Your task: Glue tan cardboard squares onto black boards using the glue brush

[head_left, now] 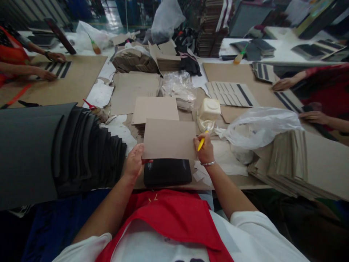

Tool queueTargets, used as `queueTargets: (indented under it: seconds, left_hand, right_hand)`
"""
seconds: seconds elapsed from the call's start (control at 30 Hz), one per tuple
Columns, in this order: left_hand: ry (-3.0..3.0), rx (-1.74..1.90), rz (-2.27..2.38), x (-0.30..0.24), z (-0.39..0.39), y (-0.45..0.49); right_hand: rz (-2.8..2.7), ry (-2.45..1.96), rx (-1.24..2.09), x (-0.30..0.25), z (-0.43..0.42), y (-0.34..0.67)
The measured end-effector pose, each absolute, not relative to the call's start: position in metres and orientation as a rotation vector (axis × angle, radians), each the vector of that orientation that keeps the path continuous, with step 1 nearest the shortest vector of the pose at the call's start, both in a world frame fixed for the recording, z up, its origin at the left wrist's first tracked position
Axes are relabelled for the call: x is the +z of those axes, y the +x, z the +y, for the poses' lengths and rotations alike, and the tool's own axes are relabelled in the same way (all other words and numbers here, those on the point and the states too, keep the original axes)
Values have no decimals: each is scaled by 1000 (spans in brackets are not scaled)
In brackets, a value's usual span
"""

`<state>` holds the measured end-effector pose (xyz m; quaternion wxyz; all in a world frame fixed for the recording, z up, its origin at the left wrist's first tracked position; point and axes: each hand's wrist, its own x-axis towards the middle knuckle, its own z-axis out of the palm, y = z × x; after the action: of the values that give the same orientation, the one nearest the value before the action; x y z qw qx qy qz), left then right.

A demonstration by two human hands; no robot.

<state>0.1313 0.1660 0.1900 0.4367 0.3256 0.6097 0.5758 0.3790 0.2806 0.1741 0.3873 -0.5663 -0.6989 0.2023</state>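
The board [169,139] is held up between the two hands, its left edge gripped by the left hand [134,160] and its right edge met by the fingers of the right hand [205,148]. The left hand is closed on the board alone, with the thumb laid near the edge and the fingers partly hidden behind it. By the right hand a yellow tool [201,144] is grasped as well, slanted across the fingers; how firmly the board is pinched there cannot be told. A bracelet [208,163] is worn on the right wrist. Between the wrists, below the board, a black piece [167,174] is seen on the table, its far edge covered by the board. Beyond the hands, a stack [156,109] of similar boards is partly screened by the one held. Just beyond the right hand a white tub [209,108] is placed, and to that hand's right a clear bag [263,125] is spread. Well to the left of the left hand, dark sheets [27,149] are heaped. Far off to the right of the right hand, a striped panel [288,100] is handled by a co-worker's hands [315,117].
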Motion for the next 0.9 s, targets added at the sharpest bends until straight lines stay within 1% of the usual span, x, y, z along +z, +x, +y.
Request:
queueTargets:
  seconds: [0.07,0.2,0.33,0.57,0.9]
  left_hand:
    - [883,1213,1690,168,158,116]
    - [1261,736,1971,135,154,100]
    - [1350,529,2052,116,155,98]
    - [1154,601,1970,97,151,95]
    - [1057,686,1903,86,153,92]
  right_hand:
    - [-1866,-1527,580,157,266,384]
    - [-2044,-1626,636,123,251,382]
    - [-2194,-1676,592,99,253,379]
    - [-2286,-1708,540,84,255,382]
    - [-2410,-1621,416,82,254,382]
